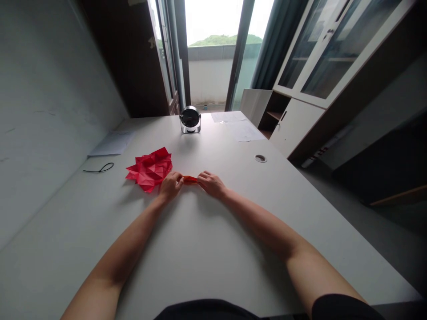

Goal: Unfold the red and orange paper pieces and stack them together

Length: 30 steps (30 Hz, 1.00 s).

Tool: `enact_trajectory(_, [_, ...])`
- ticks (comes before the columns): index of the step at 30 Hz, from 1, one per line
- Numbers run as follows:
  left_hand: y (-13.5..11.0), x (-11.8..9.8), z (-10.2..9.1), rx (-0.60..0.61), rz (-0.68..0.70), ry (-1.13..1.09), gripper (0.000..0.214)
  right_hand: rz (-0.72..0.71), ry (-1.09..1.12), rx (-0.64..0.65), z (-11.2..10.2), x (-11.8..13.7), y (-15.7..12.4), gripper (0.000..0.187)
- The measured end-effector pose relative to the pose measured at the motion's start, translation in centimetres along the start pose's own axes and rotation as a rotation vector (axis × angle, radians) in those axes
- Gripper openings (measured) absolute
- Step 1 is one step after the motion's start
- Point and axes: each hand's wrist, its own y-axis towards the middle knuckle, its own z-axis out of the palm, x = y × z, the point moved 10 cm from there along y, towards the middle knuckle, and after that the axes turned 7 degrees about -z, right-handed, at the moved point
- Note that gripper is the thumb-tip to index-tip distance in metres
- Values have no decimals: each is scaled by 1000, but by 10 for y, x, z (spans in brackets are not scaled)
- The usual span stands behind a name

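A small folded piece of orange paper (pixel 190 180) stretches between my two hands, just above or on the white table. My left hand (pixel 171 185) pinches its left end, and my right hand (pixel 211 183) has closed fingers on its right end. Both ends of the piece are hidden under the fingers. Close beside my left hand, on its left, lies a creased red sheet of paper (pixel 151 168) with many fold lines and pointed edges. Whether the left hand touches the red paper, I cannot tell.
The white table (pixel 213 249) spreads toward a glass door. A round black-and-silver device (pixel 190 119) stands at its far edge. Papers (pixel 111 143) lie at left and more sheets (pixel 246 132) at far right. A black cable tie (pixel 106 168) and a round table hole (pixel 260 158) also show.
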Motion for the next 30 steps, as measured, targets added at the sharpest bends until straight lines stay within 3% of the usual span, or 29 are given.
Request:
enact_trajectory(8, [8, 46, 16, 63, -384, -858, 26, -23, -42, -35, -6, -6, -2, 15])
enact_trajectory(14, [7, 47, 19, 135, -434, -1156, 23, -38, -22, -54, -11, -2, -2, 15])
enact_trajectory(18, [5, 40, 17, 142, -374, -986, 23, -39, -12, -63, -15, 0, -3, 14])
enact_trajectory(23, [-5, 4, 14, 175, -174, -332, 32, -43, -34, -59, -18, 1, -2, 16])
enact_trajectory(25, [-10, -9, 16, 226, -108, -167, 39, -41, -52, -57, -19, 1, -2, 15])
enact_trajectory(30, [-13, -10, 22, 341, -72, -77, 40, -69, -74, -49, -23, 4, -2, 14])
